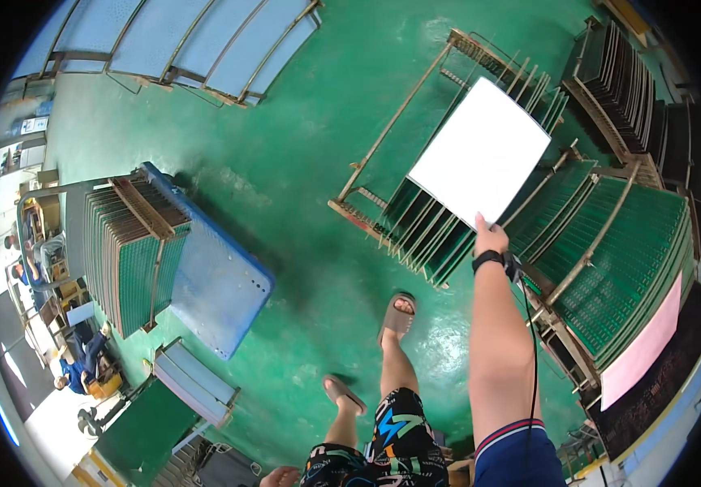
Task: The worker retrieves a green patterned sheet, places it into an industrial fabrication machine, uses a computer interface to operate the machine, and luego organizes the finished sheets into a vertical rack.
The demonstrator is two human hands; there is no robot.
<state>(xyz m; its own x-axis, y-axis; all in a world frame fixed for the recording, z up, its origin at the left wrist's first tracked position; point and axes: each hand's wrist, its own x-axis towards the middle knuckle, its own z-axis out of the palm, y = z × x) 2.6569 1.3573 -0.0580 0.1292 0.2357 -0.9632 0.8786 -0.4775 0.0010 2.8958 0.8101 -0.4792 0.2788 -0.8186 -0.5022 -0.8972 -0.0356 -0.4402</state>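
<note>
Far left, a blue cart [220, 292] carries a rack of green boards [135, 260]. Your left hand is out of view. Right, your right hand [490, 239] pinches the white sheet's [480, 154] near edge above the slotted rack [423, 219]; fingertips hidden behind it.

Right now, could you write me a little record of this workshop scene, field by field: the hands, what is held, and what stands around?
Right hand: right hand raised, gripping the lower edge of a flat white rectangular sheet
Wrist: black wristband with a thin black cable
Left hand: only a small part shows at the lower edge; grip cannot be told
Below the sheet: slotted wooden rack holding upright green panels
Right side: green panel stacks, pink sheet
Left side: blue cart carrying a rack of panels
Floor: green painted floor
</note>
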